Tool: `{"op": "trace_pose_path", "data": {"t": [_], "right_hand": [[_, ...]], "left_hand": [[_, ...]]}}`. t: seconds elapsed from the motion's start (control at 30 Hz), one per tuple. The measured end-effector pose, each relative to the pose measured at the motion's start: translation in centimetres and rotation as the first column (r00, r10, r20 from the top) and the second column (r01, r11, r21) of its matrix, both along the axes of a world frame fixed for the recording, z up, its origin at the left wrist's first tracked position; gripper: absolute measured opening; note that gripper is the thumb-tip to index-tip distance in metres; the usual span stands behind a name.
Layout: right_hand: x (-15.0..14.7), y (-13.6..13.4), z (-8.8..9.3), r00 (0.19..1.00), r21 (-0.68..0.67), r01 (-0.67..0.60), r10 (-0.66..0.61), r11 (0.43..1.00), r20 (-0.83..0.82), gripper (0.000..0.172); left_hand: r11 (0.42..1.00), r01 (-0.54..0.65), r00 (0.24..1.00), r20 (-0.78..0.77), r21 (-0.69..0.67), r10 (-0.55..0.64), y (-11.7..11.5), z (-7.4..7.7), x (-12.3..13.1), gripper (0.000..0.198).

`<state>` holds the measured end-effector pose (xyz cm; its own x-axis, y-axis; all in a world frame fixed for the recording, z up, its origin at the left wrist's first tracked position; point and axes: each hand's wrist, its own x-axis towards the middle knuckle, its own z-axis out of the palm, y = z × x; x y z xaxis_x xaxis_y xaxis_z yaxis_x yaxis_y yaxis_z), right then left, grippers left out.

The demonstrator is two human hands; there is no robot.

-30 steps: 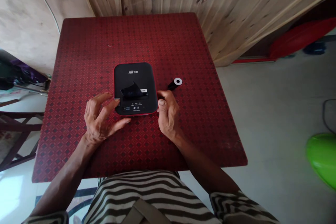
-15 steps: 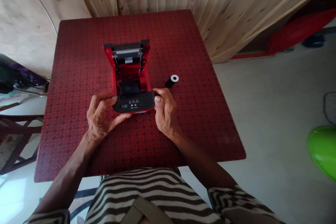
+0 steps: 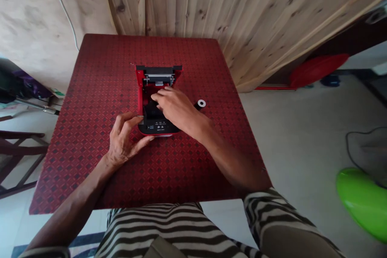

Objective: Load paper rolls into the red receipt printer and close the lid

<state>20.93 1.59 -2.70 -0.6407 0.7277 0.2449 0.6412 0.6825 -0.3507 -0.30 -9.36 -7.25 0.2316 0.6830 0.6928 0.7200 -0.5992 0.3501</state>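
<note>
A red and black printer (image 3: 159, 129) stands on the table with its lid (image 3: 159, 69) tipped up and back. My left hand (image 3: 125, 137) grips its front left corner, the thumb low along the front edge and the fingers on the side. My right hand (image 3: 178, 109) reaches across the right side into the open compartment. Its fingers are bent close together over the dark sheet-like piece (image 3: 152, 111) inside; whatever lies between the fingertips is hidden. Just right of the printer is a black roll with a white end (image 3: 201, 103), partly behind my right hand.
The table (image 3: 99, 76) has a red patterned cover and stands close to a wood-plank wall (image 3: 187, 4). A dark wooden chair (image 3: 21, 149) is at the left. On the floor at the right are a bright green object (image 3: 363, 201) and a dark cable (image 3: 347, 145).
My right hand has left the printer's front right corner and moved up and left into the open compartment. My left hand keeps its grip. The camera view has shifted.
</note>
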Motion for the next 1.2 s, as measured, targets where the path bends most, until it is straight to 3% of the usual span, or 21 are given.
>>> {"op": "trace_pose_path", "data": {"t": [0.13,0.3,0.4,0.53,0.67,0.77,0.87,0.97,1.1,1.2], "right_hand": [[-1.2,1.6,-0.1,0.979,-0.061,-0.069,0.079,0.996,0.187,0.020],[-0.7,2.6,0.6,0.972,-0.141,-0.137,0.161,0.980,0.173,0.020],[-0.4,1.9,1.4,0.980,-0.114,-0.126,0.142,0.985,0.141,0.016],[0.1,-0.4,2.8,0.995,-0.077,-0.021,0.029,0.997,0.098,0.014],[2.0,-2.6,4.7,0.989,-0.095,0.021,-0.035,0.995,-0.145,0.020],[5.1,-4.0,5.2,0.893,-0.299,-0.038,-0.102,0.953,-0.438,0.031],[8.4,-5.7,3.7,0.745,-0.535,-0.162,-0.252,0.829,-0.617,0.047],[10.5,-8.2,1.3,0.644,-0.666,-0.159,-0.435,0.729,-0.629,0.054],[10.9,-11.6,-1.0,0.566,-0.740,-0.023,-0.601,0.673,-0.564,0.038],[10.5,-13.0,-2.3,0.543,-0.724,0.070,-0.634,0.687,-0.550,0.033]], "left_hand": [[0.999,-0.012,1.000,-0.012,-0.031,0.012,-0.2,-0.4,0.0,0.058],[0.999,-0.003,1.000,-0.001,-0.054,0.003,-0.4,-0.5,0.2,0.057],[0.999,0.005,1.000,0.002,-0.040,-0.005,-0.4,-0.5,0.2,0.055],[0.999,0.001,1.000,0.009,-0.032,0.000,-0.3,-0.5,0.2,0.058],[0.998,0.021,1.000,0.013,-0.056,-0.020,-0.3,-0.5,0.0,0.054],[0.998,0.037,0.999,0.024,-0.040,-0.036,-0.2,-0.5,0.0,0.052],[0.999,0.016,1.000,0.009,-0.031,-0.016,-0.1,-0.5,-0.1,0.057],[1.000,0.009,1.000,0.006,-0.022,-0.009,0.0,-0.5,-0.1,0.060],[0.999,0.020,1.000,0.001,-0.027,-0.020,0.0,-0.3,-0.2,0.062],[1.000,0.026,1.000,-0.010,-0.017,-0.026,0.1,-0.1,-0.2,0.061]]}}
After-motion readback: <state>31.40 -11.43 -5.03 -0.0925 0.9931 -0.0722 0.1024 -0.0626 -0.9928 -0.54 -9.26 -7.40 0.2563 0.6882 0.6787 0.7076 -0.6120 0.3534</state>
